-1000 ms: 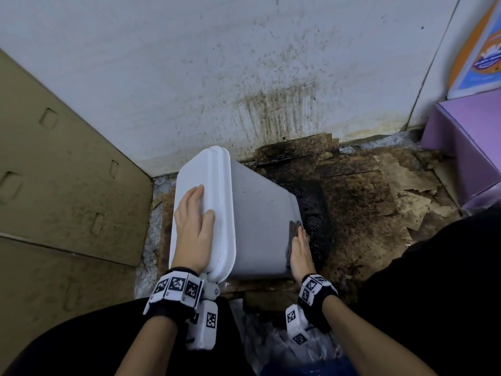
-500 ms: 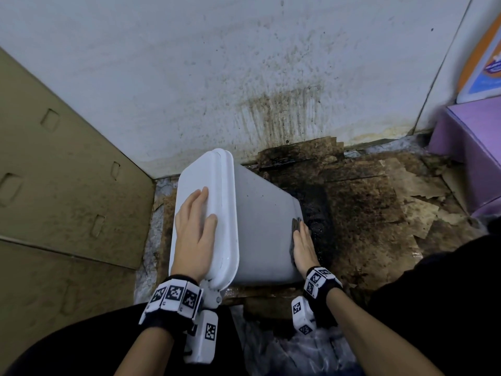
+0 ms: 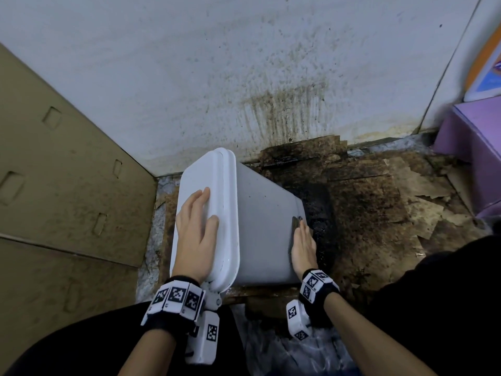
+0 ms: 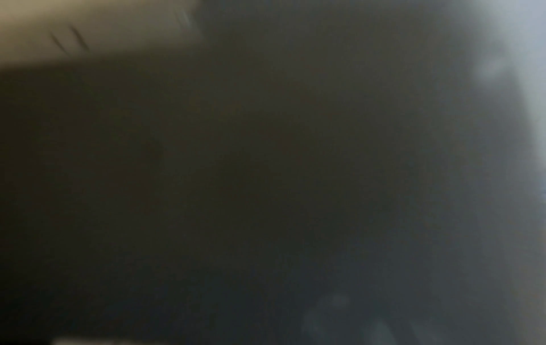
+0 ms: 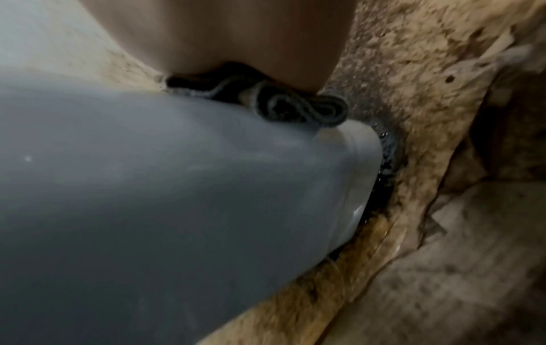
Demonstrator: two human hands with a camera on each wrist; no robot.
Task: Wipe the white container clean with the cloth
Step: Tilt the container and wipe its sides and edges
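The white container (image 3: 260, 226) lies on its side on the dirty floor, its lid (image 3: 206, 172) turned to the left. My left hand (image 3: 196, 226) rests flat on the lid with its fingers straight. My right hand (image 3: 302, 245) presses a dark folded cloth (image 3: 296, 222) against the container's right side near its base. In the right wrist view the cloth (image 5: 295, 105) sits bunched between my palm (image 5: 236, 35) and the grey-white container wall (image 5: 177, 186). The left wrist view is dark and blurred.
A brown cardboard panel (image 3: 67, 185) stands at the left. A stained white wall (image 3: 271, 77) is behind the container. Black wet grime (image 3: 322, 213) and torn cardboard (image 3: 406, 199) cover the floor to the right. A purple box (image 3: 477, 147) is at the far right.
My right hand and the cloth have slid slightly farther along the container's side, away from me. The left hand stays flat on the lid.
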